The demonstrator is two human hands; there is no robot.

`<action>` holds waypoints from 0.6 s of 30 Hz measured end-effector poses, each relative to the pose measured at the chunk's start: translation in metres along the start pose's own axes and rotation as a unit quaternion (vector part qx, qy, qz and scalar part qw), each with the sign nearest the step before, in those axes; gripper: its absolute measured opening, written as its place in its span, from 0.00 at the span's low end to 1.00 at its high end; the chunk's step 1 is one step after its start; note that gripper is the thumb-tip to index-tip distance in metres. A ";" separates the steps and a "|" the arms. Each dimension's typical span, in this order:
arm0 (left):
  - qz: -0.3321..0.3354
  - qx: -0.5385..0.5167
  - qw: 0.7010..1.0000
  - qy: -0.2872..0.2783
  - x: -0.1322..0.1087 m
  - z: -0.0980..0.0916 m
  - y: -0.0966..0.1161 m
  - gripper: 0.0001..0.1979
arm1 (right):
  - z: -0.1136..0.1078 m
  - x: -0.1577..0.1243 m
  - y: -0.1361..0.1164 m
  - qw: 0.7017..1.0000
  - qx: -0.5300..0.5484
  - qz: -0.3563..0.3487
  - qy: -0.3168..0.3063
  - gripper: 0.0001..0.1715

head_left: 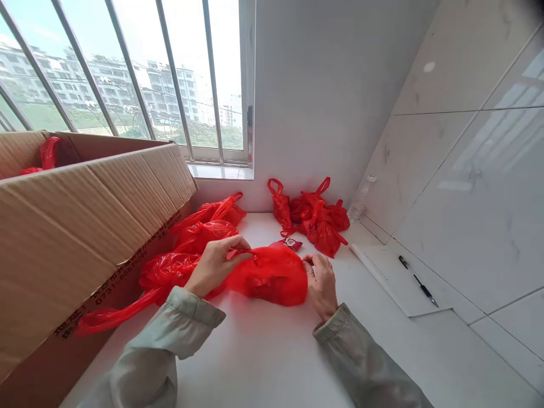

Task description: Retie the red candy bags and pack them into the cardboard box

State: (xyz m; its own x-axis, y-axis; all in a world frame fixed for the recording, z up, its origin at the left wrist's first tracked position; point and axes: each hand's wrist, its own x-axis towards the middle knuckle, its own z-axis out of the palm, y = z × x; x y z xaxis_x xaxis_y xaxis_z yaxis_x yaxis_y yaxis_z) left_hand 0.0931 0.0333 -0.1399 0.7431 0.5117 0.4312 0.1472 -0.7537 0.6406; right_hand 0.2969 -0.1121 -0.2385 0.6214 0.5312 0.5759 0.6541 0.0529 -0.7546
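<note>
A red plastic bag point(272, 277), partly smeared by motion, is stretched between my two hands above the white table. My left hand point(219, 263) pinches its upper left edge between thumb and fingers. On the other side, my right hand point(319, 281) grips the bag's right edge with curled fingers. What the bag holds, if anything, cannot be made out. Just behind it lies a small dark-red wrapped packet point(293, 243), partly hidden by the bag. Several filled red bags point(178, 269) are heaped left of my left hand, against the cardboard box.
A large open cardboard box point(97, 209) stands at the left with red plastic inside. More knotted red bags point(317, 215) sit by the back wall, beside a clear plastic bottle point(362, 198). At the right lie a paper pad point(395, 277), a pen point(425, 290) and its cap point(403, 262).
</note>
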 end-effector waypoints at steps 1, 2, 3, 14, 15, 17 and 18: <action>-0.026 -0.037 0.999 0.023 0.001 -0.009 -0.002 0.14 | -0.003 0.004 0.005 0.999 0.012 0.030 0.012 0.09; -0.055 -0.074 0.995 0.040 0.001 -0.017 -0.004 0.16 | -0.005 0.007 0.011 0.998 0.021 0.052 0.020 0.11; -0.083 -0.110 0.989 0.047 0.001 -0.024 -0.006 0.18 | -0.007 0.009 0.016 0.997 0.027 0.068 0.026 0.12; -0.088 0.026 0.996 0.000 -0.011 -0.013 0.022 0.29 | -0.012 -0.004 -0.013 0.978 -0.099 -0.174 0.051 0.23; -0.085 0.024 0.996 0.000 -0.010 -0.007 0.027 0.25 | -0.011 -0.006 -0.017 0.960 -0.149 -0.237 0.020 0.25; -0.074 -0.002 0.997 -0.025 -0.010 -0.002 0.035 0.19 | -0.008 -0.009 -0.021 0.926 -0.221 -0.303 -0.047 0.26; -0.065 -0.023 0.997 -0.037 -0.010 -0.003 0.037 0.19 | -0.006 -0.010 -0.021 0.915 -0.237 -0.319 -0.071 0.24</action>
State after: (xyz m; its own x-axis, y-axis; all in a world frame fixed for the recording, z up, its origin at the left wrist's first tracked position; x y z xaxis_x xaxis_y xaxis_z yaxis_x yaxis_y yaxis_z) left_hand 0.0895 0.0015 -0.1179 0.7655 0.5712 0.2961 0.2167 -0.6622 0.7173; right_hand 0.2796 -0.1233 -0.2264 0.0085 0.6263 0.7795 0.9986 0.0359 -0.0398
